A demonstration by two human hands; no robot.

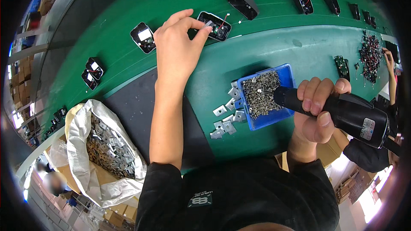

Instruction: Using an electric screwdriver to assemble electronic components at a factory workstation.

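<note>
The left hand [178, 45] pinched a small grey piece [208, 24] at an open case [222, 34]; the right hand [316, 109] clasped a black screwdriver [356, 116] above screws [260, 100] in a blue tray [274, 120].

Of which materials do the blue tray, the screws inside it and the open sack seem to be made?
The blue tray looks like plastic, smooth with slight shine and even colour. The screws are likely metal, given their silvery glints. The sack may be woven plastic: whitish, with stiff creases, though cloth is possible.
</note>
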